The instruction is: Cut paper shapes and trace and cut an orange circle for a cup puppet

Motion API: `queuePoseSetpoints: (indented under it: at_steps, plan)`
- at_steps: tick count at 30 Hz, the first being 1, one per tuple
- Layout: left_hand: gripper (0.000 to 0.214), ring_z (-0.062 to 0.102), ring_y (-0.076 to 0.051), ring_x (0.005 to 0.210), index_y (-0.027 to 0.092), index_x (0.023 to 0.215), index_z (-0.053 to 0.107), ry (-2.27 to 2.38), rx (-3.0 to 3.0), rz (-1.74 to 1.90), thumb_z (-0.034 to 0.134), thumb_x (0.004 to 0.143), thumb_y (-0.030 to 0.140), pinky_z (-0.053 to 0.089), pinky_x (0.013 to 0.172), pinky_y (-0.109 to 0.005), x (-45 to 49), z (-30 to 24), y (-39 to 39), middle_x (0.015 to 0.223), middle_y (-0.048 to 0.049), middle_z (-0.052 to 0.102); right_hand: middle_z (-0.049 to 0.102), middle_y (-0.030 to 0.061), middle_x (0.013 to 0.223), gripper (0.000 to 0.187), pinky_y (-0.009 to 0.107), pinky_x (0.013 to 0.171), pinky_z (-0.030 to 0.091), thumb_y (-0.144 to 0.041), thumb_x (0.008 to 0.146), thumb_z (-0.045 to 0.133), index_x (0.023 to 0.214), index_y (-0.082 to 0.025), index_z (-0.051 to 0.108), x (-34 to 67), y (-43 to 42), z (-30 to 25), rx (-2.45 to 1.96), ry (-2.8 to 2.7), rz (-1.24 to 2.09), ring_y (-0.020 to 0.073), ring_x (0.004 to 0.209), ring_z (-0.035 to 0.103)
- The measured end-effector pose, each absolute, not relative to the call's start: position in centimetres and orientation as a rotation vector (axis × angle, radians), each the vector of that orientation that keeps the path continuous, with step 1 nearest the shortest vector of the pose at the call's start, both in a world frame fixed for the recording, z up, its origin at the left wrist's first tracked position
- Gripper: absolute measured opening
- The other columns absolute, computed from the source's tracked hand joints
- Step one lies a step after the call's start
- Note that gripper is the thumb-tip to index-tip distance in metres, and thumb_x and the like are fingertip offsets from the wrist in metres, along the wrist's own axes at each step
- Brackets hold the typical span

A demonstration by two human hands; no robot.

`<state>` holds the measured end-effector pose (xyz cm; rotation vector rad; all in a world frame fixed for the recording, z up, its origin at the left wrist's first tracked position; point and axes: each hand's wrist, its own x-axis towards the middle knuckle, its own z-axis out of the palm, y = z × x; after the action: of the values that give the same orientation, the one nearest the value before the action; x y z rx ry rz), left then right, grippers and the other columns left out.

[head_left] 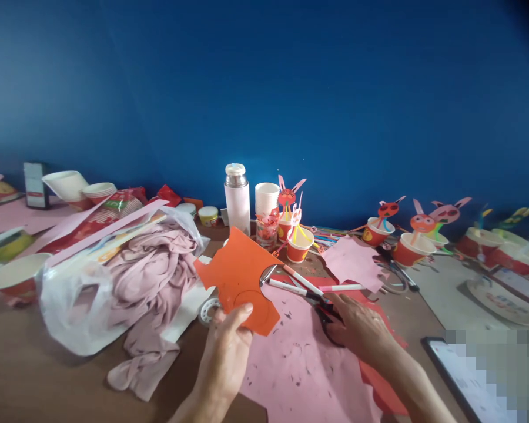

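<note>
My left hand [229,343] pinches a sheet of orange paper [242,264] at its lower edge, thumb on top. The sheet has cut-out curves along its sides and a pencilled circle near my thumb. My right hand [357,323] rests low over the table, its fingers curled at the black handles of scissors [328,329]; the fingertips are partly hidden. Beside it lie a white marker [288,288] with a black cap and a pink marker [341,288]. A large pink sheet [291,364] with dark marks lies under both hands, and red paper [379,376] shows at its right edge.
Paper-cup figures with rabbit-like heads, such as one cup [300,247], stand at the back and right. A thermos [237,202] stands near the wall. Left are a plastic bag [74,317] and pink cloth [154,264]. A tablet-like device [462,376] lies at right.
</note>
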<state>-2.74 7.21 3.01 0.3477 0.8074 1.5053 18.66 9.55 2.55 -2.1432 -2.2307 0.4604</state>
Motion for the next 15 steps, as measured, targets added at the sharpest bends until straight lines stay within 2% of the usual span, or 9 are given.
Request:
queuePoseSetpoints:
  at_steps: [4, 7, 10, 13, 15]
  plan:
    - [0.026, 0.056, -0.008, 0.059, 0.018, 0.060, 0.050, 0.824, 0.256, 1.517, 0.075, 0.060, 0.013, 0.046, 0.053, -0.020, -3.0, 2.6, 7.3, 0.062, 0.0087, 0.056, 0.067, 0.0125, 0.103, 0.035, 0.033, 0.068, 0.041, -0.015, 0.076, 0.050, 0.109, -0.019, 0.060, 18.7, 9.6, 2.6, -2.115, -2.257, 0.467, 0.0295, 0.094, 0.061]
    - [0.025, 0.059, -0.010, 0.065, 0.019, 0.077, 0.058, 0.858, 0.273, 1.518, 0.075, 0.060, 0.014, 0.049, 0.058, -0.021, -3.1, 2.6, 7.3, 0.074, 0.0063, 0.062, 0.070, 0.0070, 0.089, 0.033, 0.031, 0.063, 0.041, -0.015, 0.072, 0.051, 0.101, -0.023, 0.065, 19.7, 9.6, 2.9, -2.065, -2.286, 0.510, 0.0258, 0.081, 0.064]
    - [0.042, 0.061, -0.012, 0.071, 0.021, 0.100, 0.059, 0.924, 0.274, 1.503, 0.075, 0.061, 0.015, 0.051, 0.062, -0.024, -3.1, 2.7, 7.1, 0.084, 0.0024, 0.065, 0.071, 0.0019, 0.082, 0.028, 0.027, 0.060, 0.043, -0.020, 0.075, 0.049, 0.095, -0.027, 0.067, 21.0, 9.6, 3.4, -1.977, -2.262, 0.659, 0.0200, 0.072, 0.065]
    - [0.048, 0.061, -0.014, 0.074, 0.022, 0.107, 0.057, 0.919, 0.279, 1.488, 0.074, 0.063, 0.017, 0.051, 0.063, -0.026, -3.1, 2.6, 7.0, 0.087, 0.0015, 0.066, 0.072, 0.0016, 0.079, 0.028, 0.024, 0.056, 0.043, -0.021, 0.076, 0.049, 0.096, -0.025, 0.068, 22.1, 9.6, 3.5, -1.882, -2.149, 0.932, 0.0167, 0.065, 0.064]
    - [0.051, 0.061, -0.014, 0.075, 0.023, 0.109, 0.056, 0.914, 0.286, 1.488, 0.074, 0.061, 0.018, 0.051, 0.065, -0.026, -3.1, 2.5, 7.0, 0.088, 0.0021, 0.066, 0.071, 0.0005, 0.067, 0.031, 0.023, 0.051, 0.041, -0.018, 0.073, 0.051, 0.098, -0.023, 0.068, 22.6, 9.7, 3.3, -1.882, -2.109, 1.007, 0.0156, 0.057, 0.061]
